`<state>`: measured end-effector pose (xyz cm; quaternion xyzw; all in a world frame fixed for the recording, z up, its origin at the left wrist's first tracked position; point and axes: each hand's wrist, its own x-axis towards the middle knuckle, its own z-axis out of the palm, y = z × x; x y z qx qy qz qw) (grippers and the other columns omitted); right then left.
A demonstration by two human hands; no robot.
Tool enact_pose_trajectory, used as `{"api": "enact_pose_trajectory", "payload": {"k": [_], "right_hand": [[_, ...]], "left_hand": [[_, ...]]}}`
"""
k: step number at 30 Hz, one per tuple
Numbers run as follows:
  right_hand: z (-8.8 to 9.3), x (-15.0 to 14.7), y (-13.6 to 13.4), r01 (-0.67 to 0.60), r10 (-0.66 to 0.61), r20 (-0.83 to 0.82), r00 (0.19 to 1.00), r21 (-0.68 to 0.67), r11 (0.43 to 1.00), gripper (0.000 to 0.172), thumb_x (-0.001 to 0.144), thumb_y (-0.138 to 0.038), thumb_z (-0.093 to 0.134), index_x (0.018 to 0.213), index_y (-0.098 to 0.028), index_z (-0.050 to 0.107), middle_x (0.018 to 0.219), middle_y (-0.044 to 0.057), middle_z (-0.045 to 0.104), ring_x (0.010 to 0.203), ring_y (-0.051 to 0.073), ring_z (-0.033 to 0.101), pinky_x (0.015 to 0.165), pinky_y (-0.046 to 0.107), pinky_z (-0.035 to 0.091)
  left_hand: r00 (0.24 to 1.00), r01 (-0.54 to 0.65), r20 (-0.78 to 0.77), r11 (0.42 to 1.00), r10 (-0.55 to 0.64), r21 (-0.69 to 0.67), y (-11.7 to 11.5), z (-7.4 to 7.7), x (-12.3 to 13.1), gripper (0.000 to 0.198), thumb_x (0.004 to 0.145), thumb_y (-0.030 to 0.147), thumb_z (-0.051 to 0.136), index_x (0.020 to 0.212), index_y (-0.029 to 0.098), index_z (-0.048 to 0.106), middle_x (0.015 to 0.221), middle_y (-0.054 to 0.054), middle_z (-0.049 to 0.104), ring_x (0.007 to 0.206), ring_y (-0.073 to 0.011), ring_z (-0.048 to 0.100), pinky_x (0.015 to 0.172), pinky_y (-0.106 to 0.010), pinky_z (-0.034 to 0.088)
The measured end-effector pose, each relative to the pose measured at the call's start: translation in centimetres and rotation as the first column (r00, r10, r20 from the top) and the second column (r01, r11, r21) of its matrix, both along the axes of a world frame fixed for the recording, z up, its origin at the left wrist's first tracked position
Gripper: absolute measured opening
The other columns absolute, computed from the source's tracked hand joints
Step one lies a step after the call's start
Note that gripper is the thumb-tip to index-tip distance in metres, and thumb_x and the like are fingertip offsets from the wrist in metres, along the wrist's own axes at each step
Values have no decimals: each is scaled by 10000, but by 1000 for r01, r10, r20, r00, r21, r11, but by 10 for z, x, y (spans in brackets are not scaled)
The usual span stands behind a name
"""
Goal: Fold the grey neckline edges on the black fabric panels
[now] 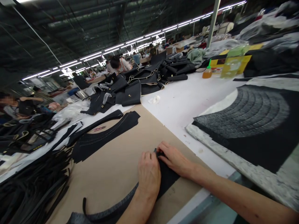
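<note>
Black leather strip (167, 179), long and curved, lay on the brown cardboard sheet (121, 161) at 6 o'clock of the view, running from under both hands down toward the lower left. Left hand (149, 174) lay palm-down on the strip, fingers bent and pressing its upper end. Right hand (174, 158), just beside it at 2 o'clock, pinched the same end between its fingertips; the two hands nearly touched. Whether the strip's tip was folded could not be told, being hidden by the fingers.

On the cardboard at 11 o'clock from the hands lay curved black leather panels (105, 132) with visible stitching lines. A heap of narrow black straps (32, 183) filled the 8 o'clock corner. The white worktop (184, 102) extended toward 12 o'clock, bearing a pile of black bag parts with pale edging (140, 84) and a crumpled white scrap (154, 99). At 1 o'clock stood a small orange bottle with a green cap (207, 72). A stone slab with black arc-shaped staining (247, 124) lay at 3 o'clock. Other people worked well apart in the background.
</note>
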<state>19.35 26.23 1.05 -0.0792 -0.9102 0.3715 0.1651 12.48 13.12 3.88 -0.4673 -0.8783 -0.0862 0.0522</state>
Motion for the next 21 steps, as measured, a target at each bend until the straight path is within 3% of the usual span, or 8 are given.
{"api": "enact_pose_trajectory", "payload": {"k": [10,21], "right_hand": [[4,1,0,11,-11,9,1000,-7,1000,196,824,-41,562,931,-194,503,970,23,521,848,168,524,769,285,416],[4,1,0,5,-5,8,1000,-13,1000,185,832,-47,561,920,-197,497,953,19,519,838,165,523,756,281,417]], "left_hand": [[999,-39,-4,995,40,90,-2,-11,1,128,898,97,483,872,156,594,877,-64,590,893,-250,532,770,-398,488],[997,-5,-80,978,22,207,-3,-19,0,146,896,86,486,817,170,576,817,-47,575,826,-234,530,708,-361,462]]}}
